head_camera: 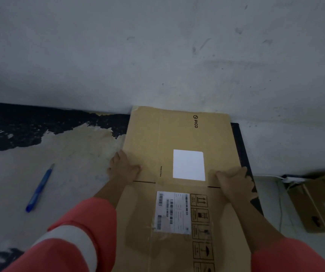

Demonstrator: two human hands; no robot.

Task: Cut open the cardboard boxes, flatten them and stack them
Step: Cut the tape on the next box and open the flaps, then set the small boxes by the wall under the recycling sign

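Observation:
A flattened brown cardboard box [177,134] lies on the floor against the wall, with a white label, a barcode sticker and handling symbols on its top face. My left hand [121,166] rests on its left edge with the fingers reaching forward along the edge and the thumb lying on the cardboard. At the right edge my right hand [236,182] lies flat, its fingers spread over the cardboard and the dark layer beneath. A blue box cutter [40,188] lies on the floor to the left, apart from both hands.
Another brown cardboard box [318,203] stands at the right by the wall, with a white cable [280,203] near it. A dark flat sheet [242,150] shows under the flattened box's right side. The floor has patches of peeled black coating [30,128].

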